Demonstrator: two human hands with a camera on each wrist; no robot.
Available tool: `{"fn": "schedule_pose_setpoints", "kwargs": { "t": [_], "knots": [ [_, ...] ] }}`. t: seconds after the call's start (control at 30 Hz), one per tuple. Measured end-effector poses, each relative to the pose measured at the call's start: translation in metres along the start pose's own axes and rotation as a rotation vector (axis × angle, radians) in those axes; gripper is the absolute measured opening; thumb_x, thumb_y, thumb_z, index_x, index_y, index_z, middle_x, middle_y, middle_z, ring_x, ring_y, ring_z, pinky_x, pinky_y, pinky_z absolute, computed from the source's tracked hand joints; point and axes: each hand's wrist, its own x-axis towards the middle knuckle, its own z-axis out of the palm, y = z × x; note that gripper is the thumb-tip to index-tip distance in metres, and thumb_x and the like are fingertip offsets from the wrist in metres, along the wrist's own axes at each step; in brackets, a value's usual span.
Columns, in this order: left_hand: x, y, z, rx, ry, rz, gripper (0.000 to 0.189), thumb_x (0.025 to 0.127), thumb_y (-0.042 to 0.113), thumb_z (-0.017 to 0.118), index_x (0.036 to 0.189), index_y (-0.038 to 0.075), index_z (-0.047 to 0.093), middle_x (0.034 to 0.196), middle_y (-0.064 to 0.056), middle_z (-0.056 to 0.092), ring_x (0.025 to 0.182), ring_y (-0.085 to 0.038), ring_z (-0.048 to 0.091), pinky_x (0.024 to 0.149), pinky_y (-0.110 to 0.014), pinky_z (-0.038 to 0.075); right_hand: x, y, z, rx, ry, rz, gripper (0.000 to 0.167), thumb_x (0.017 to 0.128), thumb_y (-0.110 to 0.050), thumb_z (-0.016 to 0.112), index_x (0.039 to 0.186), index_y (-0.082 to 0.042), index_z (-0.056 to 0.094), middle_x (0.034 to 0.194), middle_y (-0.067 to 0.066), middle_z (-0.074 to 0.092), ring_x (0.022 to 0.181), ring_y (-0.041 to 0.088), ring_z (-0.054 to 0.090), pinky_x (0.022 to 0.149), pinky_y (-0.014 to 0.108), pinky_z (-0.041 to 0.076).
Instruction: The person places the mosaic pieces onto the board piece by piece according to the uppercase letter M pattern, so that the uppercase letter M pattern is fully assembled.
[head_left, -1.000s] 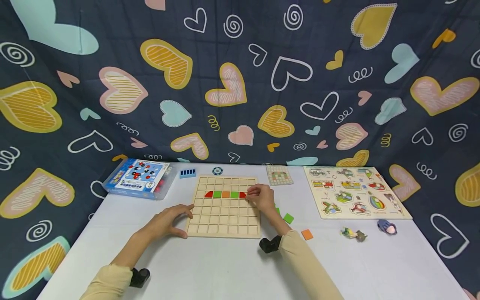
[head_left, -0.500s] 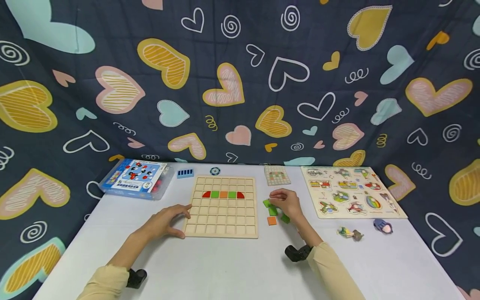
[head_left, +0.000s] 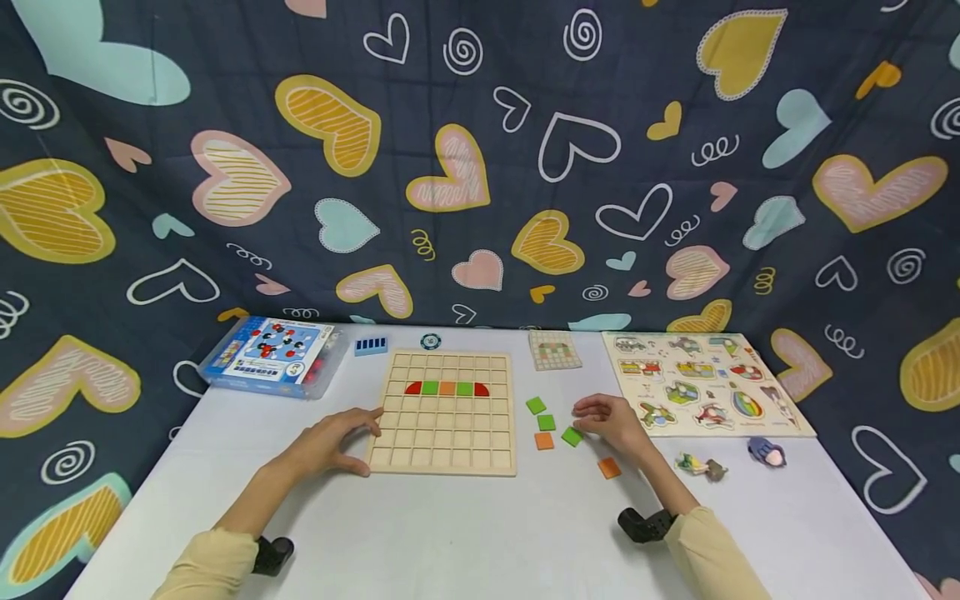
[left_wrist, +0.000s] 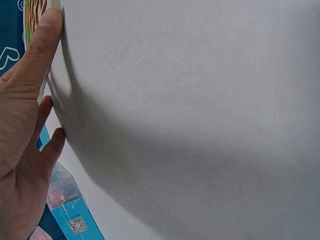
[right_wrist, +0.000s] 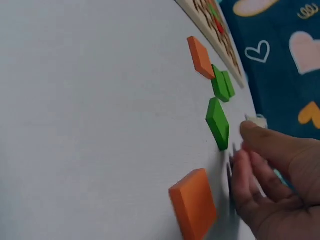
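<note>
Your left hand [head_left: 330,446], fingers spread, touches the board [head_left: 441,437] (nine o'clock); your right hand [head_left: 613,423], fingers relaxed, flanks a tile [head_left: 572,437].

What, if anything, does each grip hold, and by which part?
Nothing is held: the left grip touches the left edge of the pale square wooden grid board; the right grip looks empty.

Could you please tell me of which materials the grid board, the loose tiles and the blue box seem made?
Board: probably bare wood with a matt finish; it is pale tan, without visible gloss.
Tiles: likely painted wood, perhaps plastic; faces and edges are evenly coloured.
Box: partly clear plastic, as its end is see-through; the blue part may be printed card.
</note>
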Motion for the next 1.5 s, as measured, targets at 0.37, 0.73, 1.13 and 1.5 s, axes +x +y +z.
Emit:
{"fn": "schedule_pose_setpoints", "kwargs": {
  "t": [0.37, 0.73, 1.13, 1.5],
  "knots": [
    [0.001, 0.001, -0.001, -0.002, -0.004, -0.006, 0.051, 0.063, 0.030, 0.085, 0.106, 0.017, 0.060, 0.140, -0.014, 0.051, 0.128, -0.036, 0.045, 0.100, -0.055, 0.040, -0.020, 0.001, 0.013, -0.179, 0.070, -0.016, 0.031, 0.071, 0.001, 0.081, 0.097, 0.004, 0.064, 0.087, 0.009, 0.066, 0.076, 0.016, 0.060, 0.063, 0.019, 0.050],
    [0.000, 0.000, 0.000, -0.007, 0.000, -0.014, 0.051, 0.063, 0.030, 0.085, 0.106, 0.017, 0.060, 0.140, -0.013, 0.051, 0.128, -0.037, 0.045, 0.100, -0.055, 0.040, -0.020, 0.010, 0.009, -0.078, 0.106, -0.020, 0.027, 0.076, 0.008, 0.074, 0.101, 0.007, 0.067, 0.093, 0.016, 0.070, 0.079, 0.018, 0.066, 0.068, 0.019, 0.053],
    [-0.001, 0.000, 0.000, -0.009, 0.001, -0.015, 0.051, 0.064, 0.031, 0.085, 0.106, 0.017, 0.060, 0.140, -0.013, 0.051, 0.128, -0.036, 0.046, 0.101, -0.054, 0.040, -0.014, -0.009, 0.032, 0.032, 0.180, 0.041, 0.029, 0.079, 0.006, 0.072, 0.107, 0.009, 0.066, 0.104, 0.023, 0.069, 0.088, 0.027, 0.070, 0.066, 0.016, 0.052],
    [0.000, 0.000, 0.001, -0.008, 0.002, -0.016, 0.051, 0.063, 0.031, 0.085, 0.105, 0.018, 0.060, 0.140, -0.013, 0.051, 0.129, -0.036, 0.045, 0.102, -0.053, 0.039, 0.005, -0.031, 0.073, 0.068, 0.182, 0.051, 0.028, 0.076, 0.007, 0.074, 0.103, 0.003, 0.069, 0.099, 0.016, 0.071, 0.082, 0.023, 0.071, 0.065, 0.025, 0.057]
  ]
}}
